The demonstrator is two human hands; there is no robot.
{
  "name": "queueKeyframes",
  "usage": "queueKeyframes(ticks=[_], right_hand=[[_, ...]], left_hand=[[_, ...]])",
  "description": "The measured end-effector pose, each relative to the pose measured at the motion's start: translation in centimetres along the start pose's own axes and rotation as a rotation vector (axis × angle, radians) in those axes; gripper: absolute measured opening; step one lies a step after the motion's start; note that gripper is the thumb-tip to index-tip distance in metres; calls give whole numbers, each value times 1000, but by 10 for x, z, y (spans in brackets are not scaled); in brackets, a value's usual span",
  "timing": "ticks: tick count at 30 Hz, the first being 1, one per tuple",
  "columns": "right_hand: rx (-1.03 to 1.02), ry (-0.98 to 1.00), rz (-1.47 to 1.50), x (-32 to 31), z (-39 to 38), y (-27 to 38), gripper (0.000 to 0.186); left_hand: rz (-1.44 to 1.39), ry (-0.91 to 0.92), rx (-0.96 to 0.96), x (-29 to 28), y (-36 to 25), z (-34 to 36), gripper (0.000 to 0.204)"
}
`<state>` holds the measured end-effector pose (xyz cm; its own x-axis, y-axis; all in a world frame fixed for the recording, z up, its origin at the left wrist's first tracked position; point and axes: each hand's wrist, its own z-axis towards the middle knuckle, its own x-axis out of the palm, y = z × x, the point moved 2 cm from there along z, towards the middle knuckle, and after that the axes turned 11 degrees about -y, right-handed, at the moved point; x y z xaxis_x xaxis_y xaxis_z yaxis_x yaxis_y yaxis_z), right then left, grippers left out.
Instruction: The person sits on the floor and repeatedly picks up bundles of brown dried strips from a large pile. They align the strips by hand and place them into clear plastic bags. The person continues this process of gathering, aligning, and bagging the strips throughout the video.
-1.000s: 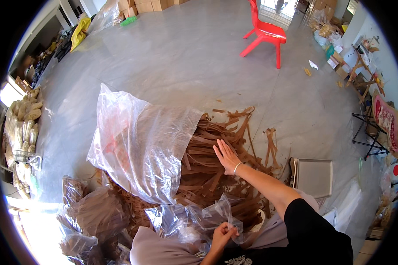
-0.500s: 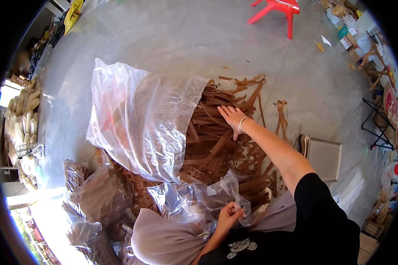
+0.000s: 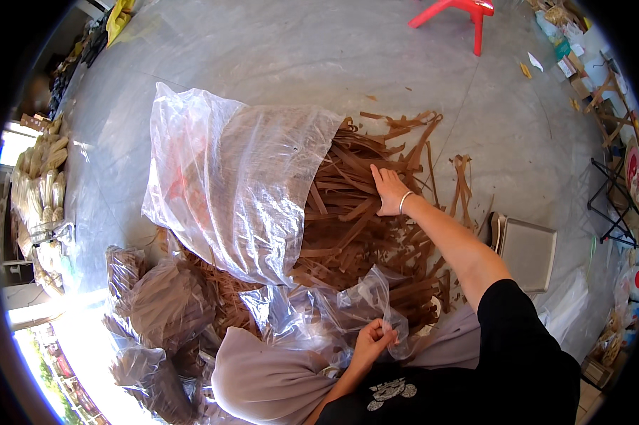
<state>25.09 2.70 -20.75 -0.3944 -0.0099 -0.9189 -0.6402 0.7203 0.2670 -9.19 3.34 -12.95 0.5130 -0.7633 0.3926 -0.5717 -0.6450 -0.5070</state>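
Note:
A heap of long flat brown strips (image 3: 340, 180) lies on the floor in front of me, partly covered by a big translucent plastic sheet or sack (image 3: 262, 184). My right hand (image 3: 390, 191), with a bangle at its wrist, rests on or just over the strips. Its fingers are stretched and hold nothing. Close to my lap, my left hand (image 3: 373, 340) pinches the edge of a clear plastic bag (image 3: 333, 308). That bag lies crumpled across my knees and the near side of the heap; whether anything is inside it I cannot tell.
Packed plastic bags of brown material (image 3: 170, 304) sit at my left. A metal tray (image 3: 528, 255) lies to the right, with a dark-handled tool (image 3: 496, 230) beside it. A red stool (image 3: 461, 14) stands at the far side. Bundles (image 3: 43, 191) line the left wall.
My right hand has drawn slightly back to the right over the strips, its fingers now pointing more upward. My left hand keeps its pinch on the clear bag. The whole view has shifted a little.

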Motion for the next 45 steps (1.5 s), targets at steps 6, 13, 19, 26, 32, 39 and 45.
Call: queueKeyframes(ticks=[6, 13, 19, 26, 32, 39, 45], right_hand=[[-25, -87, -66, 22, -5, -4, 92], [-89, 5, -108, -38, -22, 6, 79], [52, 66, -155, -80, -78, 30, 58], [117, 14, -109, -112, -139, 23, 31], [126, 53, -96, -152, -187, 13, 20], [106, 77, 2, -194, -242, 4, 23], [186, 112, 362, -222, -290, 42, 40]], left_hand=[[5, -3, 16, 2, 3, -2, 7], [-2, 22, 71, 3, 7, -6, 5], [-9, 49, 111, -3, 13, -10, 5], [60, -15, 205, -4, 11, -22, 21], [-17, -218, 379, -6, 1, -29, 49], [-11, -94, 395, 19, -34, -19, 77], [-315, 78, 151, 40, -48, 4, 109]])
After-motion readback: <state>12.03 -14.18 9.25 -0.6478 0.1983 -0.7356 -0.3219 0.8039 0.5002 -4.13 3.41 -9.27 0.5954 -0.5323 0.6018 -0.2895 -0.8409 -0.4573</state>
